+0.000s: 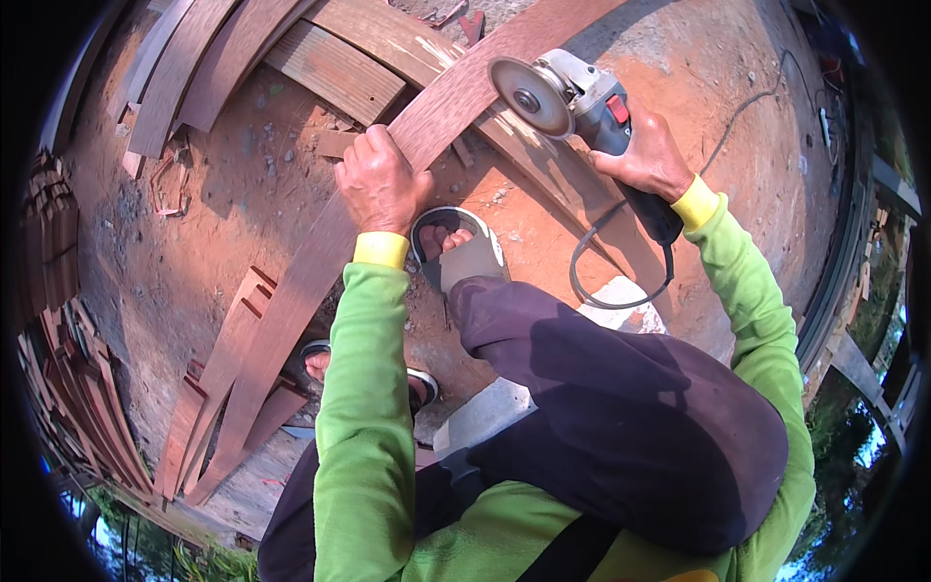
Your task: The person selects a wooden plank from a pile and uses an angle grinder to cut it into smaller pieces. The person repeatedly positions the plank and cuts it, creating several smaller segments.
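Observation:
My left hand is closed around a long reddish-brown wooden plank, which runs from the lower left up to the top right. In my right hand is an angle grinder with a grey body and a red switch. Its round disc sits beside the plank's right edge; I cannot tell if it touches. The plank rests across a thicker timber beam whose surface is splintered. A black cable loops from the grinder's rear end.
My sandalled foot is close by the plank. More boards lie at upper left, stacked strips at far left, and cut planks at lower left. A pale block stands near my knee. The cable trails over the reddish ground.

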Demonstrator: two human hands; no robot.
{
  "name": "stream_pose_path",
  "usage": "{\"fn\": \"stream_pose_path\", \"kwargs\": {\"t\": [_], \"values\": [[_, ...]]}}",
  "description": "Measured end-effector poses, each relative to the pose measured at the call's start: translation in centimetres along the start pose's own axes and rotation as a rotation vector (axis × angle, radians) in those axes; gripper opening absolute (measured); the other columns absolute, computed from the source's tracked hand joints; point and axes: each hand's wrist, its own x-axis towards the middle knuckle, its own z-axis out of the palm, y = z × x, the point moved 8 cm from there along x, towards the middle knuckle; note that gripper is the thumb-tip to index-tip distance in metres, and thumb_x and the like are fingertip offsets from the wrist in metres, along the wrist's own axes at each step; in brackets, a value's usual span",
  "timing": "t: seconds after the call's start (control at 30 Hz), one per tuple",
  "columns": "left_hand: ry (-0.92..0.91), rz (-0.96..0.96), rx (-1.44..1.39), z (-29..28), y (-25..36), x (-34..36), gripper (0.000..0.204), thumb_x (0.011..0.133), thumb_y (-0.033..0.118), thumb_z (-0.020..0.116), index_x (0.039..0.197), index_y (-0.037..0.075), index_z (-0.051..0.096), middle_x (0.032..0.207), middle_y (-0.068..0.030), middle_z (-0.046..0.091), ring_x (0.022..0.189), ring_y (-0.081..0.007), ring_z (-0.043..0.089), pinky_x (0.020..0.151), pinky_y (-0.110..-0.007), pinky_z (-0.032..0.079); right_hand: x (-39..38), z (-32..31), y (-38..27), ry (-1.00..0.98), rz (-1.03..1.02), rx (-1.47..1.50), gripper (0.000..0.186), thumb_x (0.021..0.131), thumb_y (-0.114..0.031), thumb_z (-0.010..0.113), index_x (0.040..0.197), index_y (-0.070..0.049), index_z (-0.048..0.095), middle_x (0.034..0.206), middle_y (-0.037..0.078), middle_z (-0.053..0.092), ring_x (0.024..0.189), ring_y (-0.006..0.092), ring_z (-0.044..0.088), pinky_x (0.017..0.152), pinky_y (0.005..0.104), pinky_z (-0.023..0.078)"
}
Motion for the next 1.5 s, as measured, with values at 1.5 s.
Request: {"fn": "stream_pose_path", "kwargs": {"t": [1.5], "values": [[-0.078, -0.058, 0.021, 0.47, -0.25, 0.08, 0.055, 0.057, 0.027, 0.079, 0.099, 0.005, 0.052, 0.095, -0.0140, 0.059, 0.092, -0.0341, 0.059, 0.081, -0.044, 0.046, 0.37, 0.27, -0.20, -0.003, -0.062, -0.082, 0.064, 0.065, -0.028, 0.076, 0.110, 0.011, 0.053, 0.087, 0.027, 0.067, 0.082, 0.0388, 0.069, 0.076, 0.0422, 0.055]]}}
